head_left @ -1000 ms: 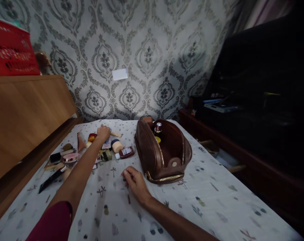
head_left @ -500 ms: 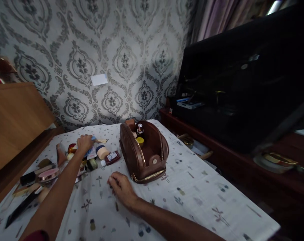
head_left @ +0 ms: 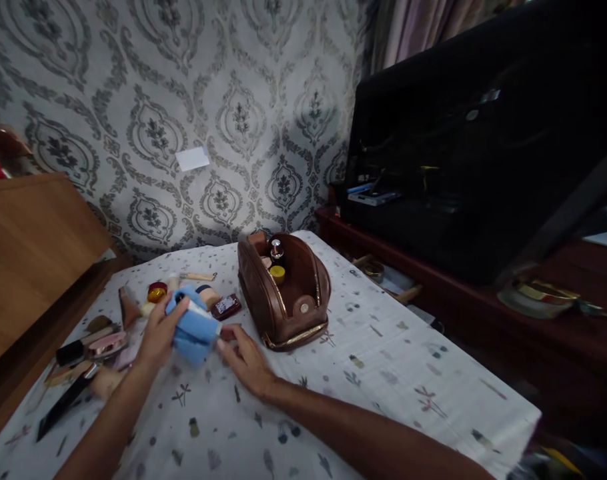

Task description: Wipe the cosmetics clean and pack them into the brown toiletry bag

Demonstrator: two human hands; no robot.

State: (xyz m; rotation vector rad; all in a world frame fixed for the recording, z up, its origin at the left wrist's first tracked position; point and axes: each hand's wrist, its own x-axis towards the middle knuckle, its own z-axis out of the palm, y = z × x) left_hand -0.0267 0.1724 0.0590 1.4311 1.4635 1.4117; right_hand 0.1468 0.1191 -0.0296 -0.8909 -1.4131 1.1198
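My left hand [head_left: 158,330] is closed around a light blue, soft-looking item [head_left: 192,333], blurred by motion; its exact kind cannot be made out. At its right edge, the thumb and fingers of my right hand [head_left: 246,360] close on a corner. Just right of that hand a brown toiletry bag [head_left: 288,300] stands unzipped, with a bottle with a silver cap [head_left: 277,250] and a yellow-lidded jar [head_left: 277,273] inside. Behind the blue item lie a small dark red bottle [head_left: 226,306] and a round beige-and-navy container [head_left: 208,295], partly hidden.
Makeup items lie at left, including a pink compact [head_left: 107,344], a black-handled brush [head_left: 66,403] and an amber jar [head_left: 157,292]. A patterned white cloth [head_left: 343,400] covers the table. A wooden panel [head_left: 38,247] borders the left; a large black screen [head_left: 473,153] stands right.
My left hand has lifted the light blue item from the pile and brought it right and nearer to me. My right hand now meets its edge. The view has shifted slightly.
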